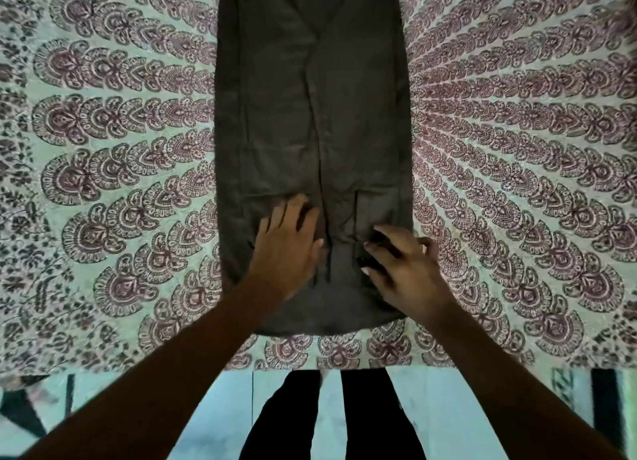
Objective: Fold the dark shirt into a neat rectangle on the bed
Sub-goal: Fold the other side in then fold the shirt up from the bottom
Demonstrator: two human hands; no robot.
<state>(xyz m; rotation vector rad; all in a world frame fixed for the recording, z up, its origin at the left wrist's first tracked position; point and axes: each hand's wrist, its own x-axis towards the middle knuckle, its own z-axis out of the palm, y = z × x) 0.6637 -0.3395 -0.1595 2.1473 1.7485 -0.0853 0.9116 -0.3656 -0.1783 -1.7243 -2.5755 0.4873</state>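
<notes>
The dark shirt (310, 114) lies flat in the middle of the bed (517, 339), its long sides already turned in so that it makes one tall, narrow strip. The strip runs from close to the near edge of the bed straight away from the person and out of sight at the top. The cloth is a dull charcoal brown, matte and slightly rumpled. The two folded-in sides meet along a line down the centre, and higher up their edges slant together into a V. A faint crease crosses the strip just beyond the fingers, and the near end is softly rounded at its corners rather than square. Both side edges look fairly straight, the left one bulging a little low down. The person leans over from the foot of the bed with both bare arms out. The left hand (286, 252) lies palm down on the lower left part of the shirt, fingers stretched and slightly spread, pressing the cloth flat. The right hand (406, 273) is on the lower right part, fingers curled, and thumb and forefinger seem to nip a small dark tuck of the fabric, though it is somewhat blurred there. Under the shirt the printed cover (120, 149) is pale green with rows of maroon feather-like shapes fanning outward. Below the bed edge, dark-clad legs (293, 418) stand on a pale floor (448, 408).
</notes>
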